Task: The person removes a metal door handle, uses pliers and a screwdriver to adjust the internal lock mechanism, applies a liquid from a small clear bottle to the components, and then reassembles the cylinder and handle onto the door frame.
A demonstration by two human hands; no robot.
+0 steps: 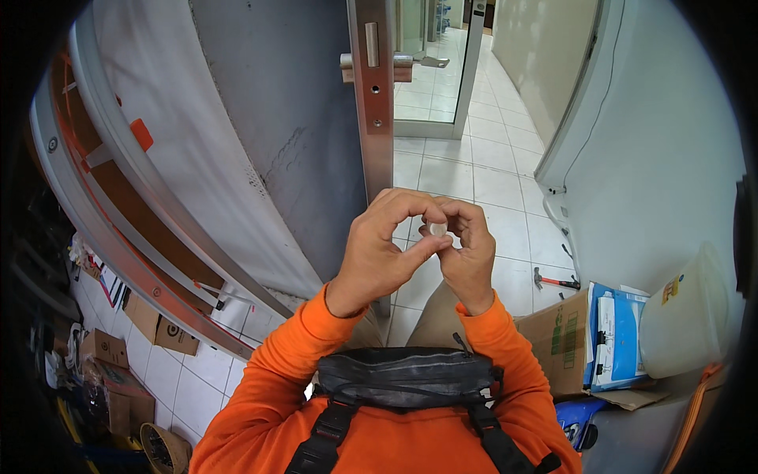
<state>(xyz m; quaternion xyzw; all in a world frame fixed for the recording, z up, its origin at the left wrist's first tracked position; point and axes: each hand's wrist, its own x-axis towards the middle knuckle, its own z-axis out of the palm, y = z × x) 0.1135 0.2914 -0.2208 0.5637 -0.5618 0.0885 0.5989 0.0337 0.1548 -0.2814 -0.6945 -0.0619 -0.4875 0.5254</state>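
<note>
In front of my chest, both hands meet around a small round whitish piece (438, 229), too small to tell its kind. The thumb and index finger of my left hand (387, 241) pinch it from the left. Fingers of my right hand (471, 251) close on it from the other side, partly hidden behind it. Just beyond the hands stands a door edge with a metal lock plate (374, 107). A lock cylinder (403, 61) passes through that edge, and a key (433, 62) sticks out on its right.
At the left leans a curved metal frame (178, 217). Cardboard boxes (105, 347) lie on the tiled floor beyond it. On the right are a hammer (557, 280), a carton (560, 340) with blue folders (620, 340), and a pale bucket (687, 316). A black waist bag (407, 375) crosses my front.
</note>
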